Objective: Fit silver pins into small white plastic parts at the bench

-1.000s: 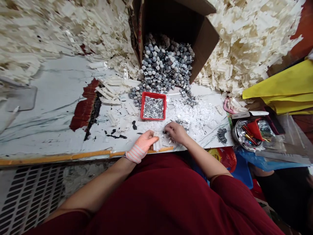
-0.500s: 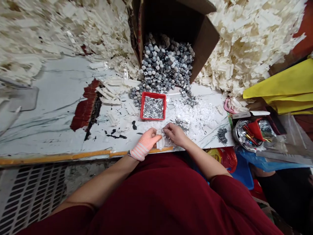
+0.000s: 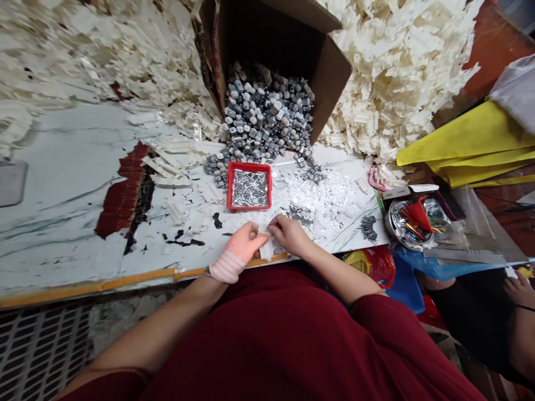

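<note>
Right at the near edge of the worn white marble-patterned tabletop (image 3: 62, 184), the person's left hand (image 3: 236, 252), in an orange striped knit glove, is closed around a small white moulded plastic piece (image 3: 266, 249), thumb and fingers clamped on its lower end. The bare right hand (image 3: 289, 236) meets it from 3 o'clock. Its fingertips (image 3: 271, 224) are drawn together against the top of the same piece, and whatever they pinch there is too small to make out.

At 12 o'clock from the hands, just beyond them, sits a shallow red plastic tray (image 3: 229, 188) full of short silver metal pins. A loose scatter of tiny white plastic bits (image 3: 330, 195) spreads at 1 to 2 o'clock, with a small dark bunch of wire parts (image 3: 368, 227) past it near the table's right end. At 3 o'clock, off the table's corner, a round metal bowl (image 3: 407, 223) holds red and mixed odds and ends. At 10 o'clock flat cream plastic strips (image 3: 167, 167) lie beside a patch where the surface has flaked to red and black.

Farther back at 12 o'clock, a brown cardboard box (image 3: 330, 67) lies tipped on its side, spilling small grey metal motors (image 3: 267, 117) down to the tray's far rim. Big heaps of cream plastic mouldings (image 3: 397, 67) crowd both sides of the box. Another person's hand (image 3: 518, 289) shows at the lower right, well apart.
</note>
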A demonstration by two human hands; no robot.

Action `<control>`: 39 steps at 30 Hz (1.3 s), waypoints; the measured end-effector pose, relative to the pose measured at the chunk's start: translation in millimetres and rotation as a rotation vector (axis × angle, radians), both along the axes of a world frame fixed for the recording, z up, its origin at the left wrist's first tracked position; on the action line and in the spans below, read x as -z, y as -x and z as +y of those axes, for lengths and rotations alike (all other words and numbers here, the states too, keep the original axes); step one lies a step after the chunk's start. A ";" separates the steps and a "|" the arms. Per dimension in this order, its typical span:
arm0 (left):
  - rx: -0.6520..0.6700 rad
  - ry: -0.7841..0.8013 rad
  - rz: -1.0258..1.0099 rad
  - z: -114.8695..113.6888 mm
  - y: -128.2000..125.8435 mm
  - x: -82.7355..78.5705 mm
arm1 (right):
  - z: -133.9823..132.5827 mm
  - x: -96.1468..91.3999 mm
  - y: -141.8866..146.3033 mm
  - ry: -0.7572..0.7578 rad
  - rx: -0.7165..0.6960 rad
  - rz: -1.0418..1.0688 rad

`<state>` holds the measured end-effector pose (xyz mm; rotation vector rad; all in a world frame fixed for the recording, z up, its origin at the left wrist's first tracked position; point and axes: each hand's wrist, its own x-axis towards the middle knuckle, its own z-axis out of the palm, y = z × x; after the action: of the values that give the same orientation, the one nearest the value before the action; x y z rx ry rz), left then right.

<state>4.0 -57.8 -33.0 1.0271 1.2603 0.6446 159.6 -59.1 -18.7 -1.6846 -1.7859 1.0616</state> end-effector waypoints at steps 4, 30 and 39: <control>0.007 -0.344 0.361 -4.6 1.3 -8.7 | 2.3 10.3 -1.2 0.114 0.098 0.266; -0.019 0.121 -0.148 22.4 -14.3 6.3 | 124.5 13.0 -90.4 -0.204 0.268 -0.761; -0.014 0.085 -0.153 24.3 -14.9 4.7 | 49.8 6.5 -31.3 -0.428 -0.176 -0.072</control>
<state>18.9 -33.5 -37.7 0.8829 1.1523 0.6628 190.9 -9.3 -25.3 -1.3397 -2.0605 0.6269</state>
